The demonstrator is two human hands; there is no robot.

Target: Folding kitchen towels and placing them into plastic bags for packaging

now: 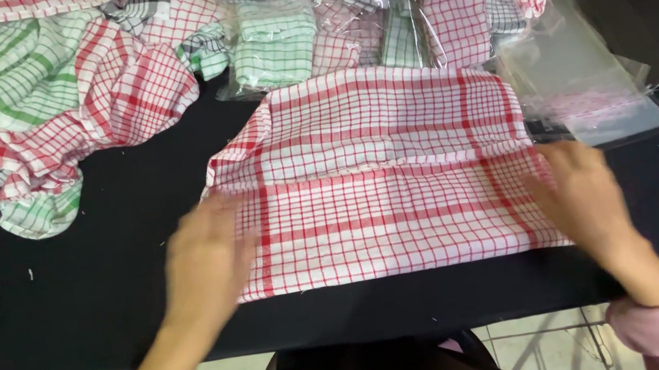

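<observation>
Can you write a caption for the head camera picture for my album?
Both hands, left hand and right hand, press flat on a red checked cloth on a black table.

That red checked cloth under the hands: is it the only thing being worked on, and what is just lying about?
In hand:
red checked cloth, left hand and right hand flat on its side edges.

Lying about:
loose cloth heap
bagged folded cloths
empty clear bags

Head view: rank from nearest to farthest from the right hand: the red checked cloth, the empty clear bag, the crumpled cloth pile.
1. Red checked cloth, under the right hand.
2. Empty clear bag, just beyond, at right.
3. Crumpled cloth pile, far left.
</observation>
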